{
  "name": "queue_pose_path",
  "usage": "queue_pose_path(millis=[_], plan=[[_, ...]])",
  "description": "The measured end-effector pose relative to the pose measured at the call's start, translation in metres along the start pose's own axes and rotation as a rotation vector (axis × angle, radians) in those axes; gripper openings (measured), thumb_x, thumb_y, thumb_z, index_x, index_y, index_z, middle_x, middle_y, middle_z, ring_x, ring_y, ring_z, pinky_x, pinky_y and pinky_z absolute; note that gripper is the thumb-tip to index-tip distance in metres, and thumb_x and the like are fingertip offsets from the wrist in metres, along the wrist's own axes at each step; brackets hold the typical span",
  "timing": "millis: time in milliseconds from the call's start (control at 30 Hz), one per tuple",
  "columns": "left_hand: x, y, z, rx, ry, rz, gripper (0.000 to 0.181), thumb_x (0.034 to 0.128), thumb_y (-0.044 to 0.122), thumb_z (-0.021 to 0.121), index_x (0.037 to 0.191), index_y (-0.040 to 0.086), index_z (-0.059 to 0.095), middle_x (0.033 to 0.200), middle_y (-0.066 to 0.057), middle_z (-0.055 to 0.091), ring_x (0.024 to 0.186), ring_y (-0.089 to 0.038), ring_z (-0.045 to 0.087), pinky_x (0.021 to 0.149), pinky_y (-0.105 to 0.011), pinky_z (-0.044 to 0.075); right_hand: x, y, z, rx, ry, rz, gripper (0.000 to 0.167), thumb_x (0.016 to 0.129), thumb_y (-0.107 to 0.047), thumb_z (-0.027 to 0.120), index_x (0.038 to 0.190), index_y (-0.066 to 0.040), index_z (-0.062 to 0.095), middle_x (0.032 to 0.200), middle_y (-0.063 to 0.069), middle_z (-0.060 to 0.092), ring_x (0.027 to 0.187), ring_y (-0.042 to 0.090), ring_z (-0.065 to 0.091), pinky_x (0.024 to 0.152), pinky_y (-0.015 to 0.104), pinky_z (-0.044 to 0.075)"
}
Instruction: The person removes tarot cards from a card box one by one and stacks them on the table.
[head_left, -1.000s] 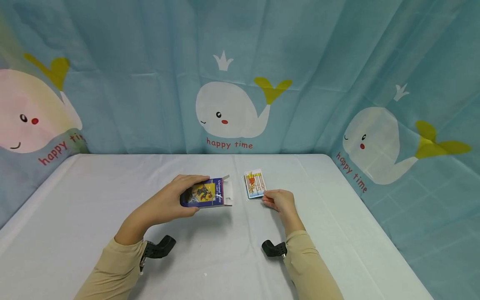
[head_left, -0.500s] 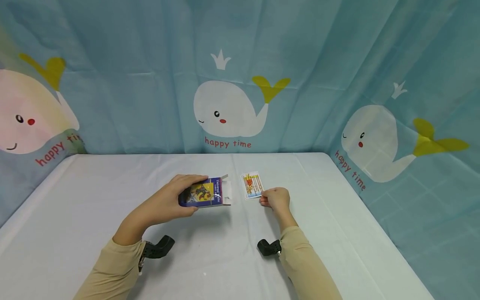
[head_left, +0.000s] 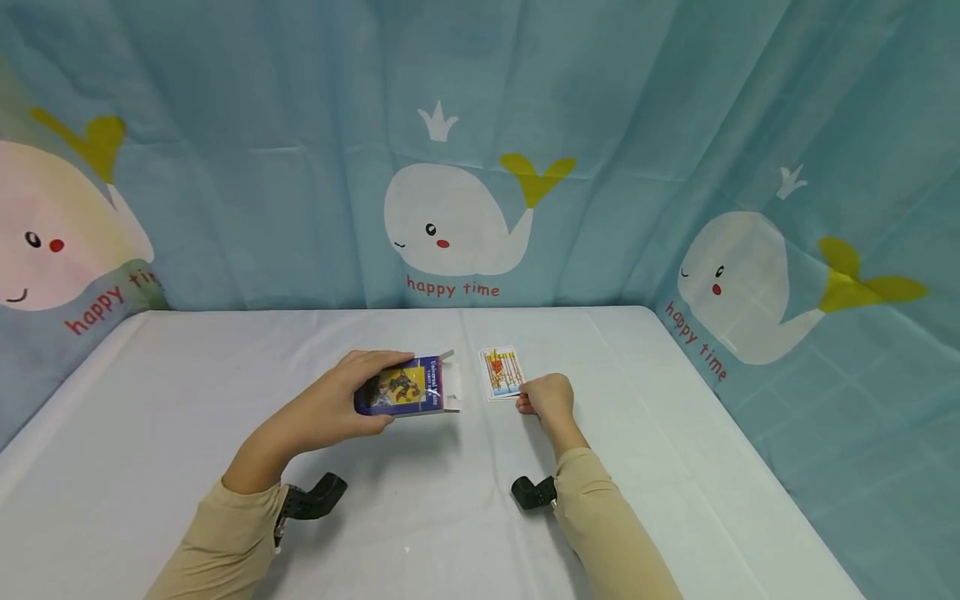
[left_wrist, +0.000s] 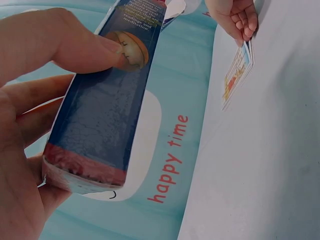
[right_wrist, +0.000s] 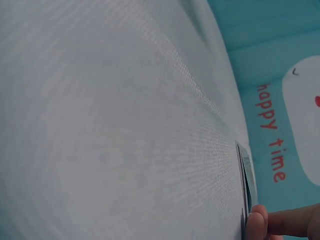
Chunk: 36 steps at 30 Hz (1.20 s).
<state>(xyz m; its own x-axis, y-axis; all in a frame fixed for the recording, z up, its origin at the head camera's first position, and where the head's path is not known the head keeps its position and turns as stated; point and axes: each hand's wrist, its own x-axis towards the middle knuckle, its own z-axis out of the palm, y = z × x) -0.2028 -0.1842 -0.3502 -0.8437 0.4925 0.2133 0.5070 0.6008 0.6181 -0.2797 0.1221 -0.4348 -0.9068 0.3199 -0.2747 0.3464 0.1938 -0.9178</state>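
Observation:
My left hand (head_left: 326,408) grips a blue tarot card box (head_left: 405,389) above the table, thumb on one narrow side and fingers on the other. The box lies sideways, its end flap raised at the right. To its right, a small stack of picture cards (head_left: 502,372) lies on the white cloth. My right hand (head_left: 549,402) pinches the near right corner of the top card between thumb and fingers. From the right wrist, the cards (right_wrist: 244,175) appear edge-on, with a thin gap under the top one. How many cards lie beneath cannot be told.
A white cloth covers the table (head_left: 420,517). Blue curtains (head_left: 300,208) with whale prints hang along the back and right edges. A black camera mount (head_left: 318,497) sticks out from the left wrist, another (head_left: 532,493) from the right.
My right hand has shifted slightly toward the cards and its fingers have curled more at the corner. The top card now lies more squarely over the stack. The left hand and box hold still.

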Motion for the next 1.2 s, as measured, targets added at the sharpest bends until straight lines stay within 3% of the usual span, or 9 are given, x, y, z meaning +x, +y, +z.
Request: queue_pose_path(millis=[400, 967, 1200], plan=[[-0.0008, 0.0001, -0.0011, -0.001, -0.002, 0.006, 0.072, 0.0812, 0.011, 0.076, 0.147, 0.016, 0.048, 0.146, -0.012, 0.050, 0.124, -0.029, 0.046, 0.093, -0.048, 0.046, 0.0060, -0.0009, 0.0017, -0.147, 0.009, 0.011, 0.025, 0.082, 0.005, 0.060, 0.103, 0.018, 0.063, 0.045, 0.002, 0.057, 0.034, 0.007, 0.055, 0.042, 0.019, 0.048], [-0.0003, 0.0001, 0.0003, 0.000, -0.004, 0.004, 0.072, 0.0812, 0.011, 0.076, 0.147, 0.016, 0.048, 0.148, -0.012, 0.049, 0.129, -0.032, 0.044, 0.096, -0.051, 0.045, 0.0075, 0.0001, 0.0012, -0.226, -0.004, -0.016, 0.023, 0.086, 0.002, 0.065, 0.102, 0.019, 0.064, 0.044, 0.001, 0.056, 0.033, 0.006, 0.054, 0.043, 0.020, 0.049], [0.0001, 0.0005, 0.0007, 0.001, -0.008, 0.006, 0.072, 0.0811, 0.012, 0.076, 0.147, 0.015, 0.048, 0.148, -0.012, 0.049, 0.128, -0.031, 0.044, 0.095, -0.050, 0.046, 0.0076, 0.0025, -0.0003, -0.195, -0.006, -0.013, 0.024, 0.087, 0.000, 0.069, 0.102, 0.017, 0.063, 0.044, 0.002, 0.057, 0.034, 0.005, 0.055, 0.045, 0.020, 0.050]])
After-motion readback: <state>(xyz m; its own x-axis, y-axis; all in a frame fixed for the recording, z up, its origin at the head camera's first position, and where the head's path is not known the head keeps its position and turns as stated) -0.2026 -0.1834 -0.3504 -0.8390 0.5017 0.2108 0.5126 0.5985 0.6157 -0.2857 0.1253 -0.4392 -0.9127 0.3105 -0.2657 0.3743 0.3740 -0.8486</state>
